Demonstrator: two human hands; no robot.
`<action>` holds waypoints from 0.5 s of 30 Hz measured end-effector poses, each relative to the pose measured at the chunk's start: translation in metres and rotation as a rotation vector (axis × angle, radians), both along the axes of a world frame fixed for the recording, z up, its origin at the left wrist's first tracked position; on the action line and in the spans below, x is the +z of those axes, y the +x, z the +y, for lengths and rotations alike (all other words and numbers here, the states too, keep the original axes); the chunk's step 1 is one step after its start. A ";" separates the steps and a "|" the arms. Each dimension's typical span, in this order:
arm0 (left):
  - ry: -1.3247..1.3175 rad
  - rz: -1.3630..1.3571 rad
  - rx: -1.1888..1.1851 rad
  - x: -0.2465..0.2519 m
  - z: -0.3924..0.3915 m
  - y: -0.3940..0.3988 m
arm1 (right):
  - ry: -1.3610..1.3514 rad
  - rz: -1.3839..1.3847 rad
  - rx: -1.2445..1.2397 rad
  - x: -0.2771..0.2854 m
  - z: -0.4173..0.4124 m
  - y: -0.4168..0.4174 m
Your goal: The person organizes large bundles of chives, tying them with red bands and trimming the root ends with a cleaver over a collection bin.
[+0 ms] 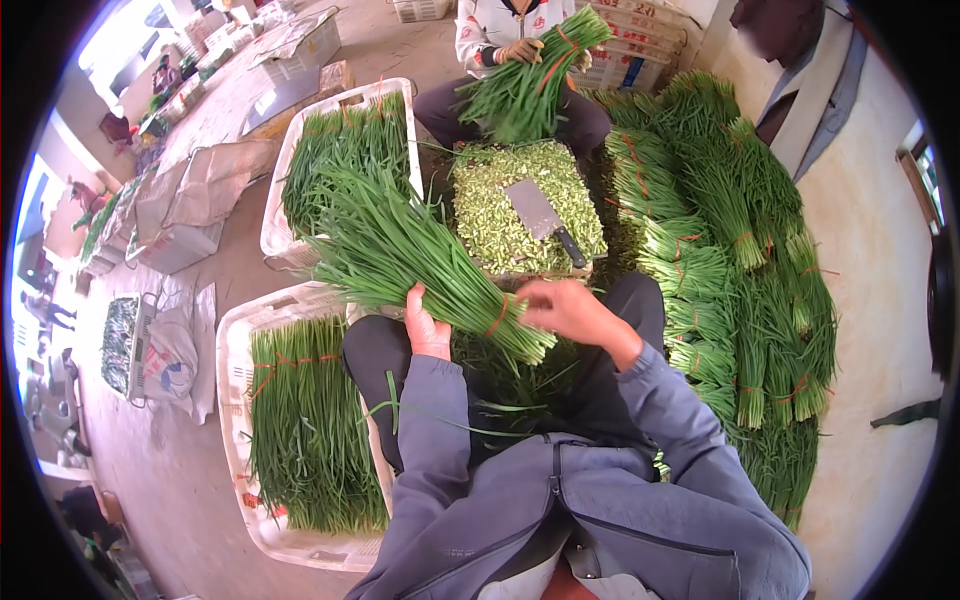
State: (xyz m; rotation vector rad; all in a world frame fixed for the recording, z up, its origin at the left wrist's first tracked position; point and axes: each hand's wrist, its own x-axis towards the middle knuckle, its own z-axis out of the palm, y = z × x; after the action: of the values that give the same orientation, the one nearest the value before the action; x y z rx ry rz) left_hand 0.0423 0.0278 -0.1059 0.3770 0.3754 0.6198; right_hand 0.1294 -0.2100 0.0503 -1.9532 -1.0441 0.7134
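Note:
A large bunch of green garlic chives [420,255], bound with an orange band near its pale cut ends, lies slantwise over my lap. My left hand [427,322] holds it from below at mid-length, the thumb up along its near side. At the banded end is my right hand [559,306], slightly blurred, its fingers bent at the stems; whether it grips any cannot be told. Beyond the bunch, a cleaver [541,217] with a black handle rests on a block [525,276] covered with chopped pale stem ends.
Two white plastic crates [240,480] [412,142] of upright chives stand on the left. Banded bunches [697,315] are piled along the right wall. Across the block a seated co-worker's gloved hand [521,51] holds another bunch [532,90]. Another person [814,90] is at the upper right.

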 end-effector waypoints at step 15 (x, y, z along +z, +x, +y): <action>0.058 0.009 -0.184 -0.016 -0.013 -0.013 | 0.354 -0.002 -0.258 -0.016 0.050 0.015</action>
State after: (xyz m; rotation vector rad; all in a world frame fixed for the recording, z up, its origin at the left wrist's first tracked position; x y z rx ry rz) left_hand 0.0295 0.0147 -0.1221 0.4644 0.3280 0.4495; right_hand 0.1443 -0.1600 0.0339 -1.7360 -0.8331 0.3562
